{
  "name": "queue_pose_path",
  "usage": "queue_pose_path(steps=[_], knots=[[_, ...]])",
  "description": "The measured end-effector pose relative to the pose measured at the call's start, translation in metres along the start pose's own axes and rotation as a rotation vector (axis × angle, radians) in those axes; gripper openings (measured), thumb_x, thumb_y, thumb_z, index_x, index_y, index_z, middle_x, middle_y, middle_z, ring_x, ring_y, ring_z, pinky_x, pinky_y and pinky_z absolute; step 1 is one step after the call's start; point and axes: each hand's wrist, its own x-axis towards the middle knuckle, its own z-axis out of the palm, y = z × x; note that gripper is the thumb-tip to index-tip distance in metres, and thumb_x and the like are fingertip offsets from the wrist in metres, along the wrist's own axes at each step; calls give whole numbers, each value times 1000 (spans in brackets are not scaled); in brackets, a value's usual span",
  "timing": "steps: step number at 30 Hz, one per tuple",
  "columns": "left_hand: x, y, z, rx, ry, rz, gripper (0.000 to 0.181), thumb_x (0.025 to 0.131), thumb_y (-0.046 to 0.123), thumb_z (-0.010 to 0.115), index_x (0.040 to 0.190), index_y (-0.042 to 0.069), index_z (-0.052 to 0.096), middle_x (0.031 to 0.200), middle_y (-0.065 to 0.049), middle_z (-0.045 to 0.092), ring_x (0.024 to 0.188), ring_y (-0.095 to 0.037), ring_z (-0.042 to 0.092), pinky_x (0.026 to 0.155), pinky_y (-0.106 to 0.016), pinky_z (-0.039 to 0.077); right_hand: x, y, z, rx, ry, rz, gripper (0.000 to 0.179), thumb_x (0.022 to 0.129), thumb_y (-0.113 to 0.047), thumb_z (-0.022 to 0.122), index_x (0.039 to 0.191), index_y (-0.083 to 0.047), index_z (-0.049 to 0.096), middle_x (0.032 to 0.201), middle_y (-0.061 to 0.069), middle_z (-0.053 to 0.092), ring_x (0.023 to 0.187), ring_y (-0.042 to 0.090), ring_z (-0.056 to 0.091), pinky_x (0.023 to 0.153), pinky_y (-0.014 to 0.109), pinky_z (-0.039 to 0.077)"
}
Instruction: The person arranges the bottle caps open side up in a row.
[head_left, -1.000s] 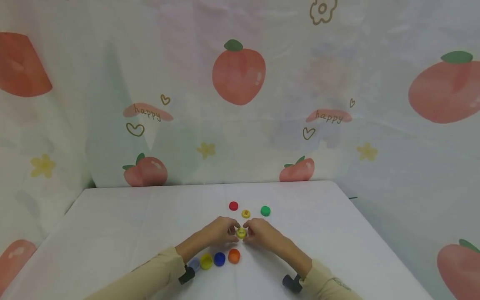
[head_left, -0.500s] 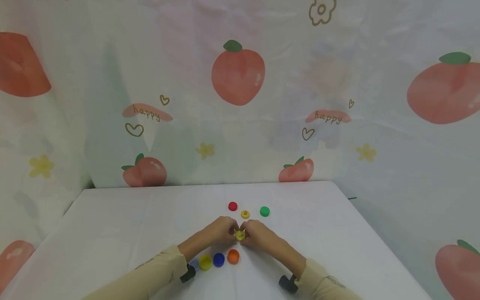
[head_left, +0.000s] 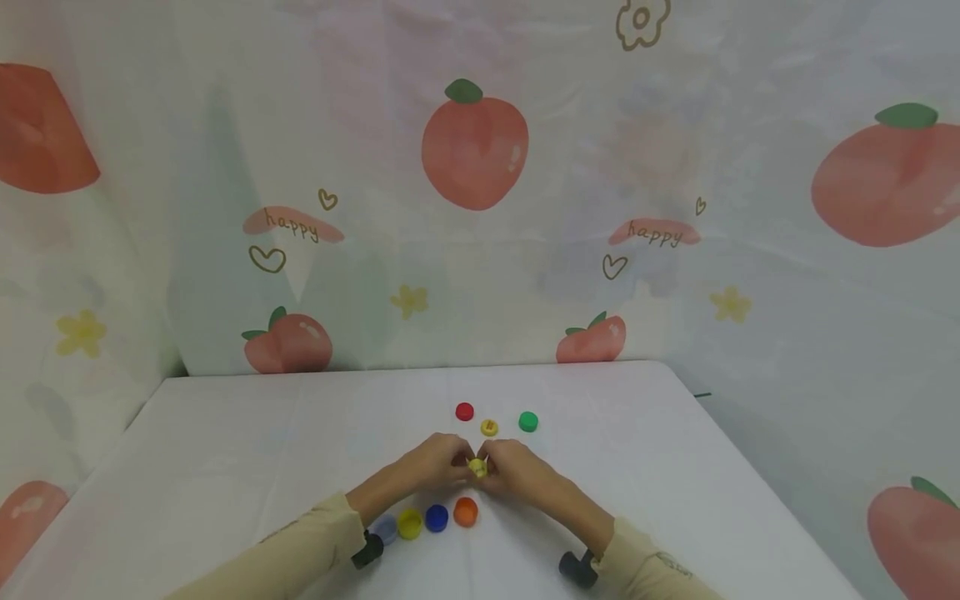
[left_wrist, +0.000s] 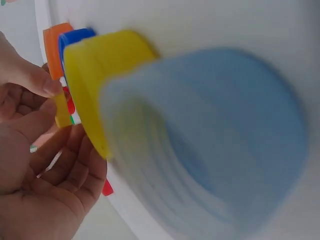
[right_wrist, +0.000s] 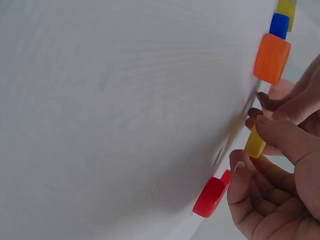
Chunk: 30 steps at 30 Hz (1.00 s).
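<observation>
Both hands meet over the middle of the table, holding one small yellow bottle cap [head_left: 477, 467] with dark marks on its top. My left hand [head_left: 441, 460] pinches it from the left, thumb and fingertips at its edge. From the right, my right hand [head_left: 519, 467] pinches the same cap [right_wrist: 255, 143] between thumb and curled index finger. Seen from the left wrist, the cap [left_wrist: 62, 109] stands on edge between the thumbs. Just beyond the hands lies another yellow cap [head_left: 489, 427] with a mark on top.
Farther back are a red cap [head_left: 464, 412] and a green cap [head_left: 528, 422]. Nearer the person, a row holds a pale blue cap [head_left: 385, 528], a yellow open-topped cap [head_left: 410, 523], a blue cap [head_left: 437, 518] and an orange cap [head_left: 466, 512], beside the left forearm.
The fingers of both hands have drawn closer together round the small yellow cap, now partly covered and turned a little. The other caps lie as before.
</observation>
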Motion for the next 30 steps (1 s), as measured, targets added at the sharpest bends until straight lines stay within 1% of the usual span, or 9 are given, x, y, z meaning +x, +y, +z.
queue_pose_path(steps=[4, 10, 14, 18, 22, 25, 30], knots=[[-6, 2, -4, -54, 14, 30, 19, 86, 19, 70, 102, 9, 66, 75, 8, 59, 68, -8, 55, 65, -19, 47, -3, 0, -4, 27, 13, -15, 24, 79, -14, 76, 97, -6, 62, 75, -5, 59, 68, 7, 54, 63, 17, 48], [-11, 3, -7, -103, 70, 80, 18, 86, 18, 70, 100, 7, 67, 75, 9, 62, 67, -6, 57, 63, -17, 48, -6, 2, -7, 73, 37, -43, 27, 80, -11, 75, 101, -6, 60, 78, -5, 62, 70, 6, 57, 64, 15, 48], [-13, 2, -9, -134, 102, 88, 19, 85, 18, 72, 100, 8, 65, 77, 8, 62, 68, -7, 58, 62, -18, 49, -8, 1, -8, 100, 65, -70, 27, 81, -10, 74, 103, -5, 59, 79, -3, 63, 71, 7, 58, 64, 16, 49], [-15, 2, -11, -151, 140, 90, 23, 83, 16, 73, 103, 8, 63, 79, 7, 64, 69, -6, 59, 62, -18, 50, -9, -1, -11, 138, 84, -66, 26, 82, -11, 73, 104, -5, 61, 80, -3, 63, 71, 8, 58, 64, 17, 50], [-19, 3, -14, -154, 163, 106, 16, 84, 16, 73, 96, 10, 64, 79, 8, 63, 71, -6, 59, 64, -18, 50, -10, -3, -14, 161, 104, -54, 21, 83, -14, 73, 100, -7, 62, 82, -5, 64, 75, 8, 60, 67, 18, 51], [-23, 4, -16, -162, 168, 124, 12, 85, 18, 71, 91, 12, 62, 81, 8, 63, 73, -6, 60, 65, -18, 50, -11, -5, -15, 166, 126, -61, 17, 84, -14, 72, 97, -9, 62, 83, -5, 64, 76, 8, 60, 67, 18, 51], [-27, 2, -16, -230, 138, 120, 12, 91, 23, 65, 93, 13, 58, 83, 1, 67, 73, -11, 63, 63, -20, 51, -12, -7, -16, 148, 156, -91, 15, 83, -11, 72, 93, -12, 61, 77, -8, 60, 68, 8, 56, 63, 17, 50]])
